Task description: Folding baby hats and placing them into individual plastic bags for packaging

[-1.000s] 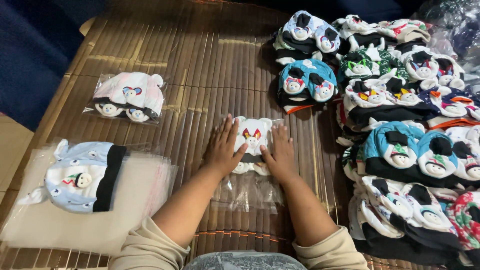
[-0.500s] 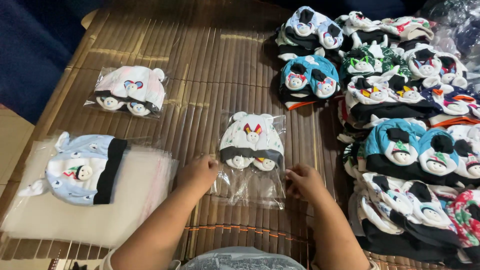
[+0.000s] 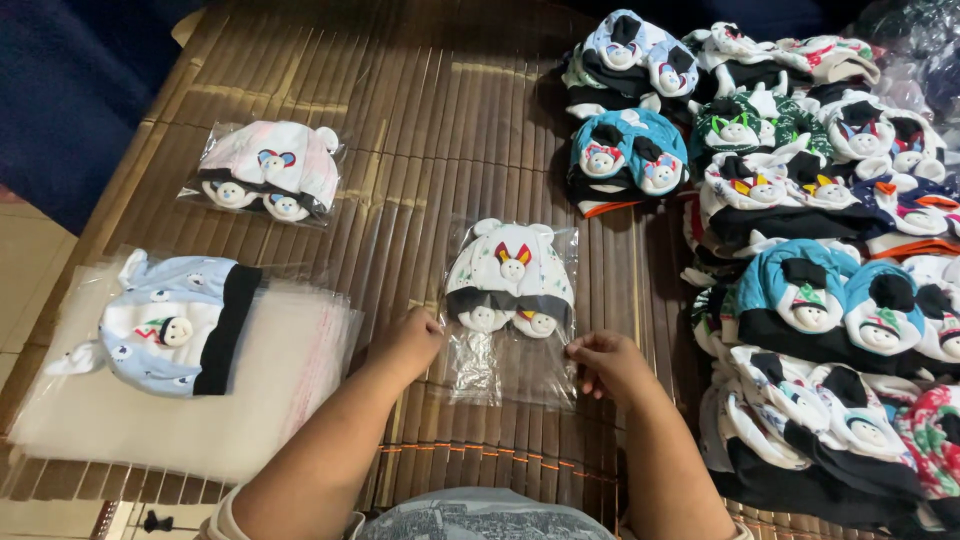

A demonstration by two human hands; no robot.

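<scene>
Bagged hat [image 3: 510, 285] between hat piles [image 3: 800, 250]

- Bamboo mat [image 3: 420, 130], brown slats, carries everything.
- Bagged white hat [image 3: 510, 285] lies at its middle.
- Bagged pink hat [image 3: 268, 170] lies far left.
- Stack of clear bags [image 3: 200, 410] near left, blue hat [image 3: 165, 325] on top.
- Heap of hats [image 3: 800, 230] fills the right side.
</scene>
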